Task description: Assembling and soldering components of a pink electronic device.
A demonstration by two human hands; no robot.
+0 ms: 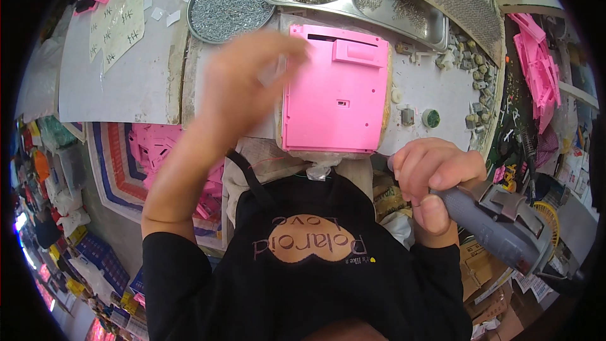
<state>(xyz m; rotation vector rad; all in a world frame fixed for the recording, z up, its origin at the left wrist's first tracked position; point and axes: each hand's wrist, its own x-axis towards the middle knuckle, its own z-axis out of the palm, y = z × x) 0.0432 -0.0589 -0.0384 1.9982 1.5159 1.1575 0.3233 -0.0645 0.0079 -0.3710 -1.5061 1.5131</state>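
A pink plastic panel [315, 98] lies on a padded, wrapped block on the bench in front of me. It has a slot along its far edge, a raised rectangular block and a small opening near the middle. My left hand [246, 79] is smeared by motion over the panel's upper left corner; whether its fingers touch it or hold anything cannot be made out. Just right of the panel's near corner, my right hand [435, 177] is closed around the narrow end of a grey handheld power tool [499, 221]. The tool's body points away to the lower right.
A round tray of small silvery screws [230, 3] stands beyond the left hand. Behind the panel is a steel tray [379, 3] with darker small parts. Small metal blocks [480, 95] and a green round piece [430, 118] lie right. More pink parts [536, 76] are piled farther right.
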